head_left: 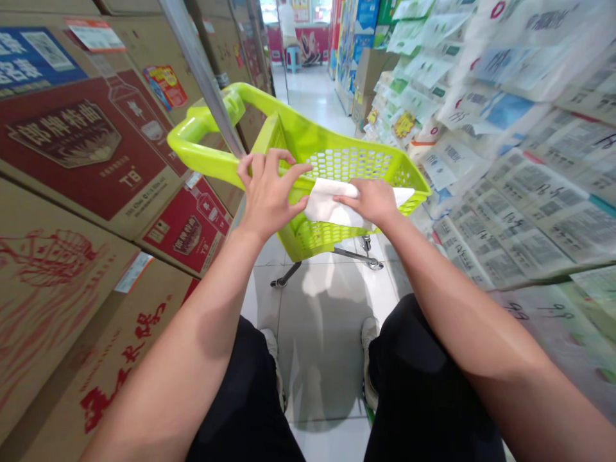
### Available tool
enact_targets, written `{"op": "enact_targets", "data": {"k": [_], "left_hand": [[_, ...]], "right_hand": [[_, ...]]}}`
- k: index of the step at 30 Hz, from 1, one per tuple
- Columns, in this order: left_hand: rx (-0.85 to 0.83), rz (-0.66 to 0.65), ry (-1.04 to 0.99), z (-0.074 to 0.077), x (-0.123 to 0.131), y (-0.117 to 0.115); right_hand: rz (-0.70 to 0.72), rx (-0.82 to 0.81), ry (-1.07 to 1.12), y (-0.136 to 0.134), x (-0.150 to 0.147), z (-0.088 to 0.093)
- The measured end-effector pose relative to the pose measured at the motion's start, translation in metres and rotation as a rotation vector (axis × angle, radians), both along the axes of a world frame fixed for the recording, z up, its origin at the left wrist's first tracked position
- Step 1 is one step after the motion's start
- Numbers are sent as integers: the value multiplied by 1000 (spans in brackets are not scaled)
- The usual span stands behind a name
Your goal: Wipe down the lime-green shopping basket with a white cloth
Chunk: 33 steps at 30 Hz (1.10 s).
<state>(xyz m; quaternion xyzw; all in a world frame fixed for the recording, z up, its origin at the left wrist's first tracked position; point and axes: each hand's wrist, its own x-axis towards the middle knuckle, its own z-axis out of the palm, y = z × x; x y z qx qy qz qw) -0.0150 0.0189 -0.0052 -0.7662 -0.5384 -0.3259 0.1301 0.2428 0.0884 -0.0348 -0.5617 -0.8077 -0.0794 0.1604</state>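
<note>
A lime-green plastic shopping cart (pixel 298 138) on metal legs stands sideways in front of me. My right hand (pixel 373 200) is closed on a white cloth (pixel 330 200), pressing it over the near rim of the basket. Part of the cloth hangs down the perforated side, and another part shows beyond my fingers. At the handle end of the same rim is my left hand (pixel 269 192), its fingers spread and bent, with no object visible in them. Whether its fingertips press on the rim, I cannot tell.
Stacked cardboard cartons (pixel 62 141) line the left side, with a slanting metal pole (pixel 202 70) before them. Packaged goods in white and green wrapping (pixel 510 186) fill the right. Down the tiled aisle (pixel 312 102), a person (pixel 287 25) is near a blue stool (pixel 293 59).
</note>
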Motion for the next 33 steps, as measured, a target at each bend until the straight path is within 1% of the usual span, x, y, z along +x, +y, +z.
{"op": "enact_targets", "data": {"k": [2, 6, 9, 11, 14, 19, 21, 23, 25, 27, 31, 33], "left_hand": [[-25, -13, 13, 2, 2, -1], [-23, -37, 41, 3, 5, -4], [-9, -23, 37, 1, 1, -6], [9, -7, 32, 0, -3, -6], [31, 21, 28, -1, -11, -6], [57, 45, 9, -1, -15, -5], [52, 41, 5, 1, -13, -5], [24, 30, 0, 3, -11, -4], [-11, 10, 2, 4, -7, -4], [-29, -17, 13, 5, -2, -4], [-14, -71, 36, 4, 8, -8], [-3, -75, 35, 4, 9, -9]], "right_hand": [[20, 20, 30, -4, -19, 3], [57, 49, 87, -13, -54, 9], [80, 59, 95, -17, -65, 12], [106, 40, 86, -16, -62, 12], [118, -2, 68, -11, -42, 10], [26, -73, 7, 0, 4, 2], [-1, -65, -5, 2, 14, -1], [-14, -33, -6, 2, 14, -3], [-15, -4, 6, -1, 4, -3], [-1, 17, 35, -6, -14, 0], [44, 56, 120, -16, -54, 8], [60, 65, 146, -19, -67, 12]]}}
